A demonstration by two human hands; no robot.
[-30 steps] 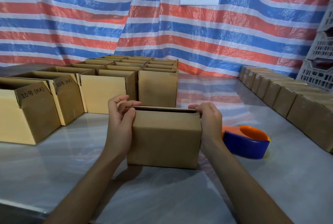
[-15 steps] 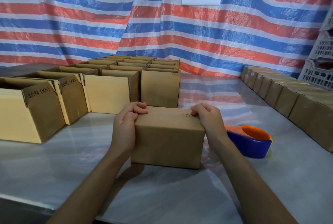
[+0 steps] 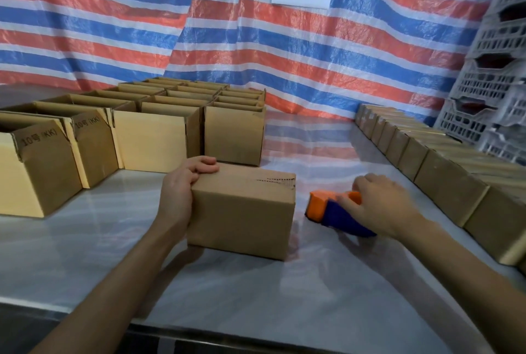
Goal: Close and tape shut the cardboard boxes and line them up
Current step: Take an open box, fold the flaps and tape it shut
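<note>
Table [image 3: 85,254] — boxes [image 3: 242,211], tape dispenser [image 3: 336,215]

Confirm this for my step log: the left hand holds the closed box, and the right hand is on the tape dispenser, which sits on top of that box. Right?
Not quite. In the head view the tape dispenser sits on the table, right of the box, not on top of it. The rest holds: left hand on the box, right hand on the dispenser.

Brown box [image 3: 242,211]; orange-and-blue tape dispenser [image 3: 333,211]; red-blue-white striped tarp [image 3: 113,26]
</note>
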